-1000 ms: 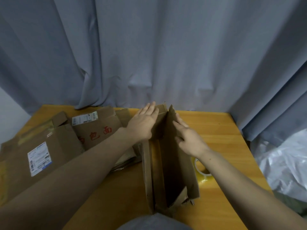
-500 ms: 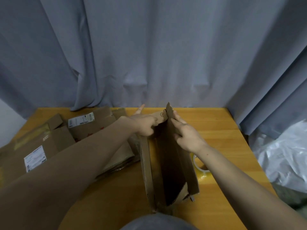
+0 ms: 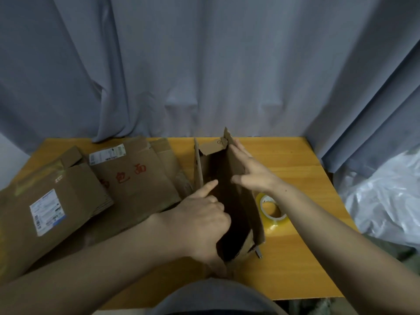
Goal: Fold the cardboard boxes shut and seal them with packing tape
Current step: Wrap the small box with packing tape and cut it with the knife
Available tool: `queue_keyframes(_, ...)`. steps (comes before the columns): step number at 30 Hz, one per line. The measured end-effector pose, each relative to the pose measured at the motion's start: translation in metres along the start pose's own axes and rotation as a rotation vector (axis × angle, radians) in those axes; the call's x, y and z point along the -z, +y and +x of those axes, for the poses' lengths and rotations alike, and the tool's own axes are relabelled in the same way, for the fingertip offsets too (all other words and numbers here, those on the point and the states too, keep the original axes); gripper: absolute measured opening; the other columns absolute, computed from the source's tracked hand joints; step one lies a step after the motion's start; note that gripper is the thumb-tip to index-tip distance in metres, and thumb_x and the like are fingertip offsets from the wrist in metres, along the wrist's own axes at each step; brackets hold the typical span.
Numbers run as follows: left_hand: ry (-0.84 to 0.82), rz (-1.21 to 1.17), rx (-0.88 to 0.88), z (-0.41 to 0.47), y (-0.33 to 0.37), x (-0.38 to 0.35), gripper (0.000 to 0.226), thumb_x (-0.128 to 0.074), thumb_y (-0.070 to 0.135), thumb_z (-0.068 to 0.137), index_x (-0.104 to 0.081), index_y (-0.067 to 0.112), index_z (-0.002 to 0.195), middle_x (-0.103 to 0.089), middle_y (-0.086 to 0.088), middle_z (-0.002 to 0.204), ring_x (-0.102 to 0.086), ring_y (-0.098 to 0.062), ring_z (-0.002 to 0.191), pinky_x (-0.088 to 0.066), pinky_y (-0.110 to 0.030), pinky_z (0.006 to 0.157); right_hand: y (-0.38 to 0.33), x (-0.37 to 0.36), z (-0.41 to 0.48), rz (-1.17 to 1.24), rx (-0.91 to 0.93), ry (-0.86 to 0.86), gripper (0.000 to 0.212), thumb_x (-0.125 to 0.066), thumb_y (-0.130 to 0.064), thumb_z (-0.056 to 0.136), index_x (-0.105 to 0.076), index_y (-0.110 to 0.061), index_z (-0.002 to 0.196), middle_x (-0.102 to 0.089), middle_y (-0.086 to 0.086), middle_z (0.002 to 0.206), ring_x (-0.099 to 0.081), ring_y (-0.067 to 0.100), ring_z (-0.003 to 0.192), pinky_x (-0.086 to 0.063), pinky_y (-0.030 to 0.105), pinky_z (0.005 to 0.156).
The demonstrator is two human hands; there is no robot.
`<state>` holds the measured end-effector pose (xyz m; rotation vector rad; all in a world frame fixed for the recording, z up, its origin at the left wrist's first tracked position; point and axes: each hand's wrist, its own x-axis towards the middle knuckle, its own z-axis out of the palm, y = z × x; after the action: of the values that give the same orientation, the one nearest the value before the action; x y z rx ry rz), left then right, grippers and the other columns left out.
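Note:
An open cardboard box stands narrow and upright on the wooden table, its mouth facing up toward me. My left hand sits at the near left edge of the opening, fingers curled over the wall into the dark inside, index finger stretched forward. My right hand grips the right flap, thumb inside and straight fingers along its outer face. A small end flap stands up at the far end. A roll of clear packing tape lies flat just right of the box.
Flattened cardboard boxes with white shipping labels and red characters cover the left half of the table. A grey curtain hangs behind the table. White plastic sheeting lies off the right edge. Bare wood shows to the right.
My left hand has drawn back from the far end flap to the near left edge of the box. The right hand slid a little nearer along the right flap. The view tilted down.

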<state>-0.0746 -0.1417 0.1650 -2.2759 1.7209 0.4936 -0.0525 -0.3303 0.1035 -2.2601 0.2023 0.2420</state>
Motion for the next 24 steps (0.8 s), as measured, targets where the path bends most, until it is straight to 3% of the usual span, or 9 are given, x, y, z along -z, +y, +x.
queue_keyframes(2,0.008,-0.048,0.037,-0.004,-0.001,-0.004,0.05,-0.053,0.059,0.086,-0.064,0.014,0.105,-0.057,-0.001,0.104,-0.047,-0.018,0.115,0.021,-0.037,0.111,0.004,-0.004,-0.008,0.115,-0.017,-0.039,0.1,-0.06,0.0,0.086,0.008,-0.035,0.15,0.02,-0.011,0.157,0.008,0.01,0.145,-0.018,0.019,0.101)
queue_keyframes(4,0.021,-0.066,0.072,-0.006,0.0,-0.01,0.036,-0.049,0.047,0.093,-0.063,0.016,0.101,-0.057,-0.001,0.107,-0.048,-0.017,0.116,0.012,-0.038,0.115,0.011,-0.01,-0.016,0.221,-0.057,-0.065,0.1,-0.059,0.0,0.087,0.011,-0.037,0.149,0.011,-0.01,0.158,-0.001,0.013,0.145,-0.02,0.023,0.106)
queue_keyframes(9,0.148,-0.082,0.243,0.0,0.01,-0.029,0.031,-0.048,0.036,0.093,-0.057,0.015,0.114,-0.058,-0.003,0.121,-0.047,-0.02,0.122,-0.01,-0.036,0.118,0.025,-0.012,-0.023,0.345,-0.104,-0.056,0.078,-0.055,-0.003,0.083,-0.027,-0.038,0.147,-0.035,-0.009,0.15,-0.033,0.019,0.137,-0.032,0.047,0.112)
queue_keyframes(12,0.183,-0.03,0.367,0.007,0.013,-0.034,0.037,-0.049,0.036,0.092,-0.055,0.013,0.121,-0.055,-0.006,0.128,-0.045,-0.022,0.124,-0.015,-0.04,0.118,0.022,-0.015,-0.025,0.356,-0.093,-0.038,0.076,-0.053,-0.003,0.084,-0.028,-0.036,0.148,-0.036,-0.008,0.15,-0.032,0.017,0.137,-0.029,0.046,0.114)
queue_keyframes(16,0.208,0.006,0.46,0.013,0.017,-0.044,0.043,-0.048,0.035,0.092,-0.053,0.01,0.126,-0.047,-0.012,0.136,-0.034,-0.029,0.131,-0.002,-0.047,0.119,0.014,-0.023,-0.03,0.365,-0.079,-0.06,0.075,-0.054,-0.015,0.092,-0.013,-0.037,0.151,-0.019,-0.01,0.157,-0.02,0.014,0.143,-0.02,0.04,0.118)
queue_keyframes(18,0.313,-0.106,0.496,0.014,0.018,-0.051,0.057,-0.053,0.036,0.09,-0.039,0.011,0.139,-0.023,-0.014,0.152,-0.01,-0.031,0.143,0.004,-0.044,0.119,0.009,-0.027,-0.035,0.368,-0.087,-0.052,0.075,-0.053,-0.029,0.096,-0.002,-0.038,0.151,-0.007,-0.014,0.157,-0.009,0.01,0.145,-0.014,0.034,0.118)
queue_keyframes(20,0.451,-0.29,0.537,0.013,0.02,-0.055,0.084,-0.058,0.037,0.088,-0.007,0.015,0.151,0.02,-0.013,0.155,0.022,-0.031,0.143,0.006,-0.039,0.116,0.004,-0.032,-0.042,0.305,-0.053,-0.024,0.071,-0.045,-0.042,0.097,0.002,-0.039,0.15,-0.001,-0.015,0.158,-0.001,0.008,0.145,-0.01,0.034,0.119)
queue_keyframes(22,0.501,-0.528,0.57,0.013,0.02,-0.056,0.104,-0.061,0.04,0.086,0.019,0.02,0.149,0.042,-0.007,0.146,0.029,-0.027,0.14,-0.004,-0.036,0.117,0.002,-0.037,-0.046,0.266,-0.025,0.006,0.065,-0.036,-0.05,0.097,0.002,-0.041,0.149,0.003,-0.016,0.158,0.006,0.006,0.145,-0.006,0.035,0.119)
queue_keyframes(24,0.506,-0.789,0.575,0.014,0.017,-0.057,0.11,-0.062,0.041,0.086,0.027,0.02,0.145,0.042,-0.001,0.147,0.023,-0.019,0.142,-0.014,-0.034,0.119,0.001,-0.041,-0.046,0.252,-0.039,0.018,0.062,-0.031,-0.053,0.097,0.003,-0.044,0.148,0.005,-0.015,0.158,0.009,0.006,0.145,-0.005,0.035,0.116)
